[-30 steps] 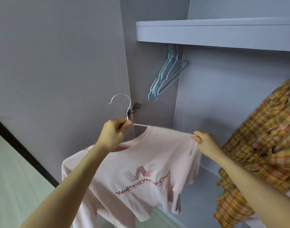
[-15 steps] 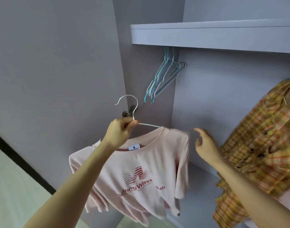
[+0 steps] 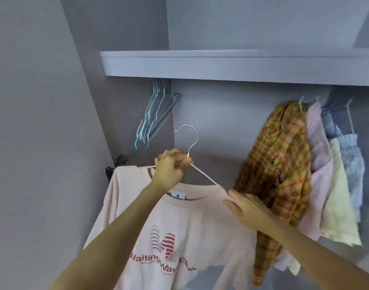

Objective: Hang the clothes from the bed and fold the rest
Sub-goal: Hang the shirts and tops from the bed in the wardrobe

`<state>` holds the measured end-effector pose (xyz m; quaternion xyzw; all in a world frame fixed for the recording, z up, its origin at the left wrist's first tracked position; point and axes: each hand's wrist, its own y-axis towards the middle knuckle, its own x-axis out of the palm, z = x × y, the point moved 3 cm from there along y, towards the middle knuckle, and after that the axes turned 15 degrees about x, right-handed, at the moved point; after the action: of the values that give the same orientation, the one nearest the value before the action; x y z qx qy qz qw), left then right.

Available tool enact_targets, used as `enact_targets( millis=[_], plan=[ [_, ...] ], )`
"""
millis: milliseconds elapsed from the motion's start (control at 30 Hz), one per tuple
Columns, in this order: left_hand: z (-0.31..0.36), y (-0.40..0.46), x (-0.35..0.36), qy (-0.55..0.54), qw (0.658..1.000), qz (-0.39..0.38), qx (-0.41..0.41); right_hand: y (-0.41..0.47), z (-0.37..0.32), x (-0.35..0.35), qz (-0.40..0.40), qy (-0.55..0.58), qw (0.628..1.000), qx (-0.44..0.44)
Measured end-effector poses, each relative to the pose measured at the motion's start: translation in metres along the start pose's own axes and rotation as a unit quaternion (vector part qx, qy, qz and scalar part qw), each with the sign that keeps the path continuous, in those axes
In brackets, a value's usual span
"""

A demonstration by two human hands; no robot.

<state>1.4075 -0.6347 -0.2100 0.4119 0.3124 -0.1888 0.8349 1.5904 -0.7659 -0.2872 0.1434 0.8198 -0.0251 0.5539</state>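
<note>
Left hand [image 3: 169, 168] gripped white hanger [image 3: 202, 174] at neck, hook straight above the grip (rail hidden under shelf [image 3: 221, 65]); right hand [image 3: 242, 208] pinched pink T-shirt [image 3: 179, 237] shoulder.

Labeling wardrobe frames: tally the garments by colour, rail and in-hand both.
Pink T-shirt in hand: 1
Yellow plaid shirt: 1
Pink striped shirt: 1
Cream garment: 1
Light blue garment: 1
Total: 5
</note>
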Motion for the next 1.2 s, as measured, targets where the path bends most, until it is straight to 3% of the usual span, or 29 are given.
enact_targets(
  millis=[167,300,400,500,600,900,1033,1200],
  plan=[
    [0.014,0.059,0.034,0.056,0.998,-0.021,0.001,0.0,0.015,-0.038,0.116,0.019,0.989,0.089],
    [0.033,0.081,0.045,0.112,0.994,-0.005,0.011,0.005,0.017,-0.054,0.156,0.018,0.974,0.161],
    [0.055,0.082,0.043,0.155,0.98,0.071,0.107,0.01,0.024,-0.063,0.193,0.043,0.954,0.224],
    [0.077,0.091,0.038,0.188,0.944,0.152,0.224,0.022,0.034,-0.069,0.231,0.049,0.93,0.283],
    [0.092,0.111,0.037,0.264,0.91,0.155,0.281,0.034,0.046,-0.076,0.276,0.038,0.906,0.317],
    [0.091,0.155,0.062,0.333,0.899,0.136,0.249,0.083,0.083,-0.106,0.357,0.061,0.859,0.363],
    [0.089,0.153,0.064,0.357,0.892,0.14,0.24,0.103,0.094,-0.113,0.34,0.084,0.85,0.394],
    [0.088,0.151,0.061,0.366,0.89,0.122,0.242,0.101,0.1,-0.107,0.297,0.056,0.87,0.39]
  ],
)
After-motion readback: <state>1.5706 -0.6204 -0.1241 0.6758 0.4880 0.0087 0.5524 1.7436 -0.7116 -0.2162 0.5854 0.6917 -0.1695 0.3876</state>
